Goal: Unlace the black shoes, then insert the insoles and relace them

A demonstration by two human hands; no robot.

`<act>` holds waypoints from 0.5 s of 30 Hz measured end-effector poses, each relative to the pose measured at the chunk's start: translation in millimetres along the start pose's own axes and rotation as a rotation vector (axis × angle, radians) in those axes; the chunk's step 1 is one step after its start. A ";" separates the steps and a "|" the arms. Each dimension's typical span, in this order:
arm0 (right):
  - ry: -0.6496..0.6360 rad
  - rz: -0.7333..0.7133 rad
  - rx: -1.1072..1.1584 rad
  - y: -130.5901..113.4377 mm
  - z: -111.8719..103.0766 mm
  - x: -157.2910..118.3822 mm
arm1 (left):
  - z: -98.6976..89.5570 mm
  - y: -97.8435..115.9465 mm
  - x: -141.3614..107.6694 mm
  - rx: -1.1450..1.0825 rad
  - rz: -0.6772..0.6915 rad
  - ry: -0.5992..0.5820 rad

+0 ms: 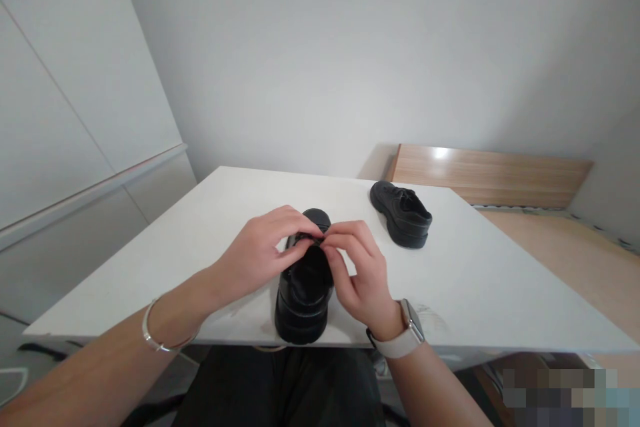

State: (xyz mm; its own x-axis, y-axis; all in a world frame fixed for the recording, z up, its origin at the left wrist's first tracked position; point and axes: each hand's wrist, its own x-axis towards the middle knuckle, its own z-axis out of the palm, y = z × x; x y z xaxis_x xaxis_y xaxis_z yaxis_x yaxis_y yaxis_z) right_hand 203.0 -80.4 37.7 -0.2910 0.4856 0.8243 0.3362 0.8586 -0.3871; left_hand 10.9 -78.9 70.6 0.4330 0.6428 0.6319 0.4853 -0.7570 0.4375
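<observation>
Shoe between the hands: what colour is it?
The shoe is black, clearest in the head view.

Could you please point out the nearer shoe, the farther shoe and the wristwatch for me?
Nearer shoe (303, 305): head view, on the back of its heel.
Farther shoe (400, 215): head view, on its side.
Wristwatch (414, 320): head view, on its face.

1 wooden board (493, 177) beside the grey wall (325, 67).

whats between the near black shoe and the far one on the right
In the head view, the right hand comes between the near shoe and the far shoe, with white table showing beyond the hand.
</observation>
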 end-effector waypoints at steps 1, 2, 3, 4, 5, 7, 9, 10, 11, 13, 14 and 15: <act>0.052 0.090 0.040 2.5 1.5 0.0 | -0.4 0.6 -0.7 0.104 0.112 0.002; 0.080 0.185 0.092 5.5 3.4 0.6 | -0.4 0.8 -1.3 0.194 0.214 0.008; 0.073 0.271 0.160 8.8 5.5 1.7 | 0.0 0.5 -1.8 0.267 0.292 0.017; 0.036 0.341 0.240 12.1 7.7 3.1 | 0.8 -0.3 -2.3 0.323 0.341 0.030; -0.012 0.393 0.324 15.1 9.8 4.8 | 2.0 -1.3 -2.7 0.360 0.367 0.045; -0.079 0.475 0.474 19.1 12.9 8.2 | 4.8 -3.7 -3.1 0.383 0.373 0.084; -0.069 0.544 0.564 19.8 14.5 11.4 | 7.6 -5.5 -2.9 0.367 0.355 0.119; -0.047 0.568 0.585 19.3 14.8 12.7 | 8.7 -5.8 -2.5 0.350 0.349 0.142; -0.026 0.582 0.593 18.8 14.9 13.7 | 9.5 -5.8 -2.1 0.328 0.343 0.167; 0.015 0.583 0.569 19.2 14.4 13.7 | 9.9 -5.2 -1.8 0.260 0.315 0.217; 0.037 0.580 0.543 21.0 13.6 12.2 | 9.4 -5.3 -2.5 0.211 0.282 0.239; 0.059 0.580 0.513 24.2 12.3 9.6 | 8.4 -6.1 -4.2 0.156 0.228 0.256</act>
State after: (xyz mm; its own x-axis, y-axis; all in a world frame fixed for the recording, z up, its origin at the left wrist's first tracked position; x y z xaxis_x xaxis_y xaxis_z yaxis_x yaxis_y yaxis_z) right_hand 197.4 -53.0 31.1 -0.1425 0.8832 0.4468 -0.0404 0.4459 -0.8942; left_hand 12.5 -76.0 59.9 0.3490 0.3948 0.8499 0.5170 -0.8375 0.1768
